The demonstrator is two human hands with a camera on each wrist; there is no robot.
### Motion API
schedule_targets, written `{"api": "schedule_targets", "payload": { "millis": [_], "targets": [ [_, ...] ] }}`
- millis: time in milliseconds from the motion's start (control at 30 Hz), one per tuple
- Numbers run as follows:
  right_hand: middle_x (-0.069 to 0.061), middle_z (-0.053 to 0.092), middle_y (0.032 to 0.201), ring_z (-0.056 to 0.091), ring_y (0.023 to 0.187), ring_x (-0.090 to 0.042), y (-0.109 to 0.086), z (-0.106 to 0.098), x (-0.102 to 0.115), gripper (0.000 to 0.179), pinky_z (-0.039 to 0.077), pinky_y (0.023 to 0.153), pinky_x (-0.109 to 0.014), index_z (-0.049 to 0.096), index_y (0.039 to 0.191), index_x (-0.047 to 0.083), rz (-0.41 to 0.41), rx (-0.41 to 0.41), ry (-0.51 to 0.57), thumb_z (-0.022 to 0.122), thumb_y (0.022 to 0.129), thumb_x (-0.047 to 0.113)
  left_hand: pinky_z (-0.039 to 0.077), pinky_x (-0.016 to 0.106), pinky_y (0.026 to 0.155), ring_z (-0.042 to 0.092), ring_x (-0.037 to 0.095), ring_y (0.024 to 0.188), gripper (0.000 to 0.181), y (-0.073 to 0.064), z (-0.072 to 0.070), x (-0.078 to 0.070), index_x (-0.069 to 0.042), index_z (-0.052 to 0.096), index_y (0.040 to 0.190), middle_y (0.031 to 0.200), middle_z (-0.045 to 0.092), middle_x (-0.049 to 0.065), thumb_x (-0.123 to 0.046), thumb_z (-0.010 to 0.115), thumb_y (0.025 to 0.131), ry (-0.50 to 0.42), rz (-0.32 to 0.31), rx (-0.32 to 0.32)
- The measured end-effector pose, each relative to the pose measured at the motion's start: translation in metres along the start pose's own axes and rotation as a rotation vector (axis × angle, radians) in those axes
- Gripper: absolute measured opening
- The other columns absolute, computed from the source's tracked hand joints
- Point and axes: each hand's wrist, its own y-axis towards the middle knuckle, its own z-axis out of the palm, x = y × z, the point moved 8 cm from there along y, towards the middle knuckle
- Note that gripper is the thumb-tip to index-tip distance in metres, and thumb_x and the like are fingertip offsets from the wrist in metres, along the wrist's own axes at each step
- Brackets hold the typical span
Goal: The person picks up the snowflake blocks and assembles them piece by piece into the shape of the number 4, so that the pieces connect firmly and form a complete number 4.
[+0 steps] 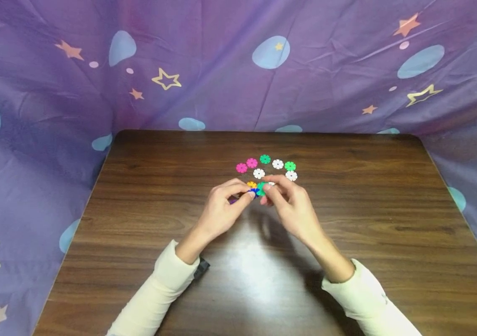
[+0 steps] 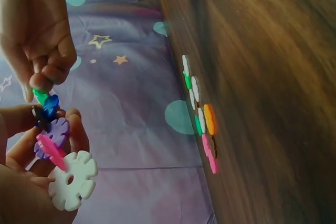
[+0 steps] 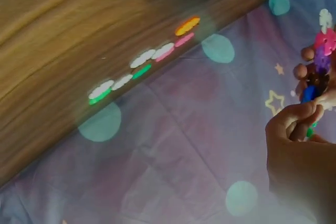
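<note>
Above the table, my left hand (image 1: 221, 209) holds a short chain of notched plastic snowflake discs. In the left wrist view a white disc (image 2: 84, 174) hangs at its near end, followed by a pink disc (image 2: 51, 151), a purple disc (image 2: 60, 128), a dark one partly covered by fingers, and a blue disc (image 2: 51, 106). My right hand (image 1: 299, 210) pinches a green disc (image 1: 261, 188) between thumb and fingers, right at the edge of the blue one. The fingertips hide much of where green and blue meet.
Loose discs lie on the brown wooden table (image 1: 137, 224) beyond the hands: pink (image 1: 241, 168), green (image 1: 265, 159), white (image 1: 278, 164) and orange (image 1: 252, 185) among them. A purple patterned cloth (image 1: 221, 84) hangs behind the table's far edge.
</note>
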Motion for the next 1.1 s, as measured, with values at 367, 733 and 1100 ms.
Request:
{"api": "schedule_targets", "payload": {
  "millis": [367, 733, 1100],
  "targets": [
    [-0.013, 0.078, 0.094, 0.074, 0.085, -0.019, 0.002, -0.029, -0.038, 0.032, 0.06, 0.08, -0.029, 0.067, 0.13, 0.008, 0.051, -0.012, -0.169, 0.056, 0.107, 0.028, 0.056, 0.025, 0.076, 0.065, 0.013, 0.083, 0.007, -0.002, -0.004, 0.005, -0.004, 0.078, 0.095, 0.094, 0.077, 0.006, -0.008, 0.073, 0.093, -0.004, -0.022, -0.024],
    [-0.02, 0.073, 0.109, 0.07, 0.101, -0.037, 0.009, -0.044, -0.079, 0.029, 0.057, 0.093, -0.054, 0.068, 0.125, 0.001, 0.045, 0.0, -0.401, 0.067, 0.1, 0.015, 0.055, 0.027, 0.069, 0.062, 0.017, 0.075, 0.009, -0.004, -0.006, 0.012, -0.004, 0.077, 0.1, 0.094, 0.076, 0.008, -0.009, 0.071, 0.095, -0.016, -0.082, -0.027],
    [-0.03, 0.067, 0.119, 0.06, 0.112, -0.044, 0.024, -0.049, -0.116, 0.04, 0.047, 0.101, -0.059, 0.063, 0.13, -0.005, 0.107, 0.004, -0.496, 0.071, 0.096, 0.016, 0.05, 0.018, 0.056, 0.069, 0.024, 0.068, 0.011, -0.006, -0.005, 0.015, -0.002, 0.075, 0.101, 0.087, 0.076, 0.017, -0.007, 0.066, 0.097, -0.116, -0.194, -0.011]
  ]
}}
